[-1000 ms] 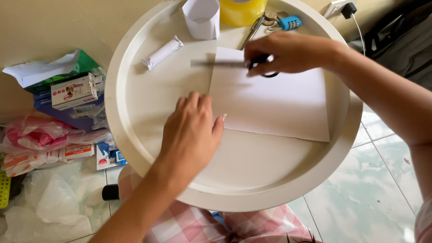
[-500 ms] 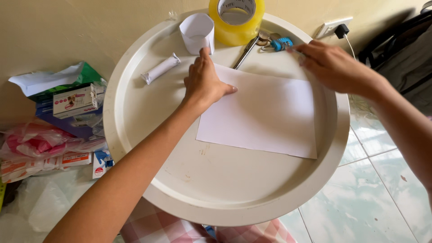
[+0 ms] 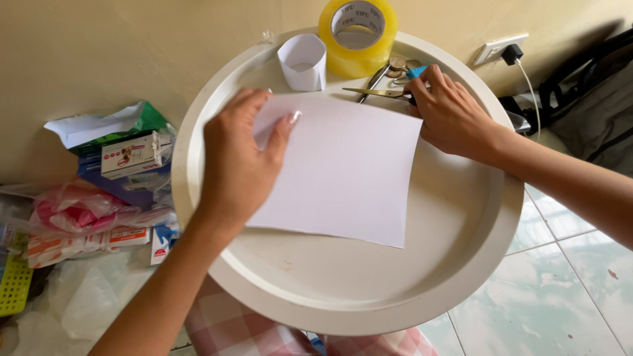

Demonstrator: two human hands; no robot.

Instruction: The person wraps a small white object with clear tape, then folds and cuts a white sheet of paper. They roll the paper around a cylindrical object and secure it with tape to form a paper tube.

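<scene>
On the round white surface (image 3: 217, 264), my left hand (image 3: 241, 161) lies flat, fingers spread, pinning the thin floppy paper sheet (image 3: 349, 171); right hand (image 3: 452, 115) fingers curl around the scissors (image 3: 376, 92); I'd grip paper by an edge.

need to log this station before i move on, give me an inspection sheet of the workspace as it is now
surface: round white tray table, raised rim, bare at the near side.
job's things: white square paper sheet lying flat; metal scissors at its far edge.
clutter: yellow roll of clear tape, small white paper cylinder, both at the far rim.
grip: left hand pressed flat on the sheet's left part; right hand at the scissors' handles, hold not clear.
cables: white cable from a plug in the wall socket.
surroundings: cream wall, pale tiled floor, boxes and plastic bags on the left, dark bag on the right.
</scene>
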